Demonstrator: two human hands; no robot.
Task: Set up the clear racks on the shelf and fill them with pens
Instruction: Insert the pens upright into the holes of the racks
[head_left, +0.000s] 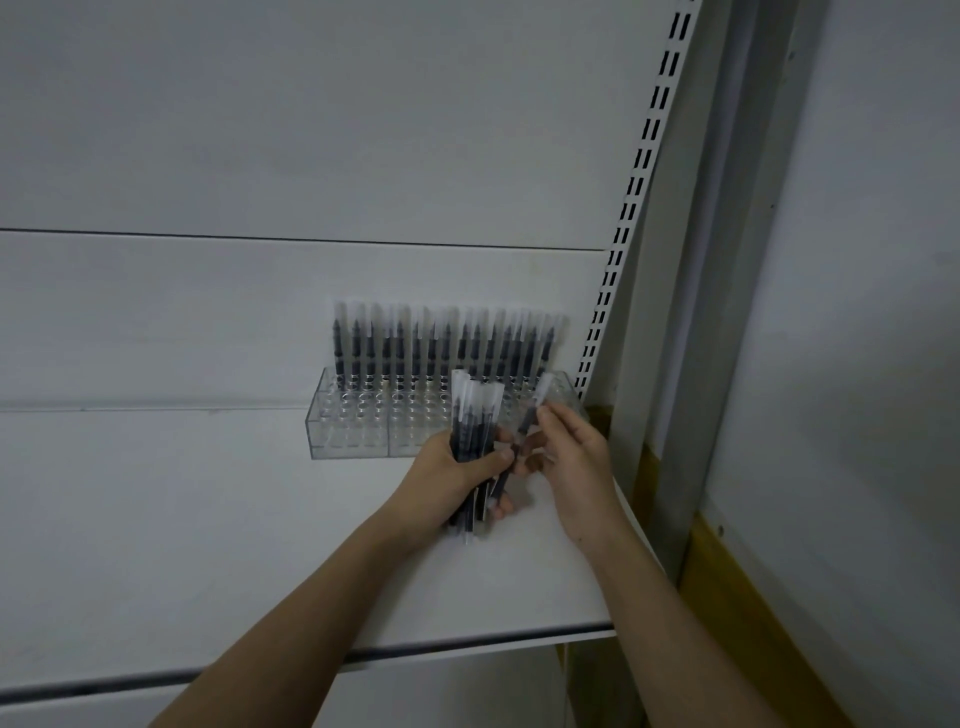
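Left hand (457, 467): grips pen bundle (475, 441) as supply | right hand (566, 452): pinches single pen (524, 431) for insertion | clear racks (363, 426), frame centre: rear row filled

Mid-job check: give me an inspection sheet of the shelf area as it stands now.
Surface: white shelf, bare in front of the racks.
Job's things: two clear racks side by side at the back wall; back row of pens standing upright, front holes unfilled.
Clutter: nothing seen.
Hands: left hand grips a bundle of pens; right hand pinches a single pen over the right rack.
Cables: nothing seen.
Surroundings: slotted upright at right, white back panel, grey wall.
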